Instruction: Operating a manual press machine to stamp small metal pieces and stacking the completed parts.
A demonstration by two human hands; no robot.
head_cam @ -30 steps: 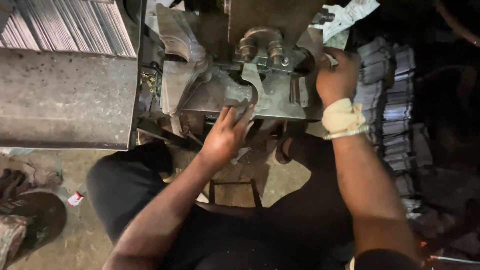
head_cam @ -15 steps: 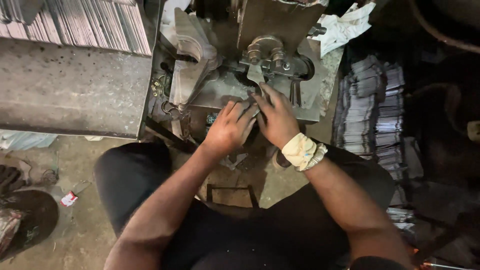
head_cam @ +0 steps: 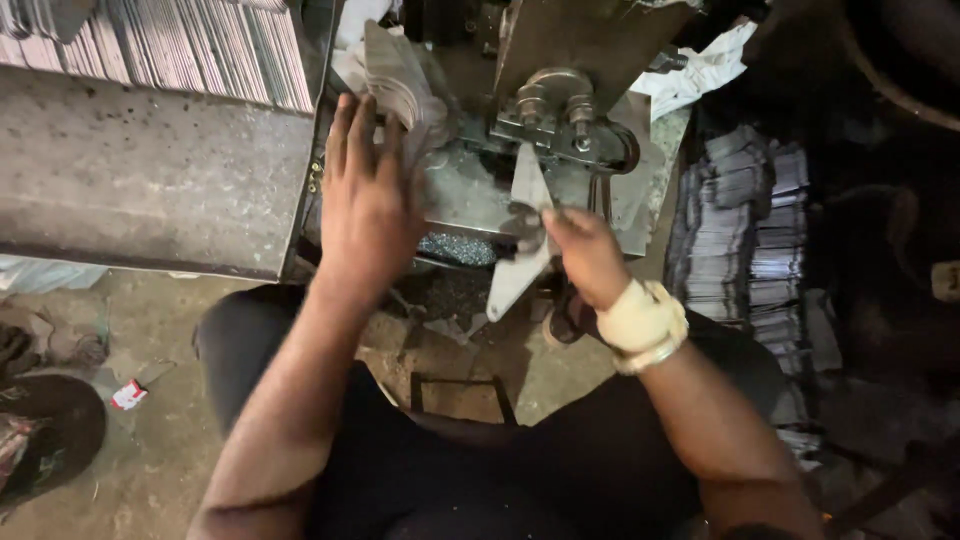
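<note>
Head view looks straight down on a steel desk filling the picture from nine to eleven o'clock, its top lined with rows of thin grey metal blanks. At twelve o'clock stands a small press machine with two rollers and a bolted bracket. At three o'clock a tall stack of cut sheet pieces sits on the floor, well apart from both hands. Dark trousers cover the person's lap at six o'clock.

Left hand lies at ten o'clock from the picture's middle, fingers spread fairly wide and flat, fingertips touching a bundle of curved metal pieces leaning just beside the machine; whether the grip closes round them I cannot tell.

Right hand, wrist wrapped in a pale bandage, sits just right of centre. Its grip is narrow, thumb and fingers pinched on a flat, pointed metal blade piece that stands tilted below the bracket, its tip toward seven o'clock. Shiny metal shavings lie between the hands.
</note>
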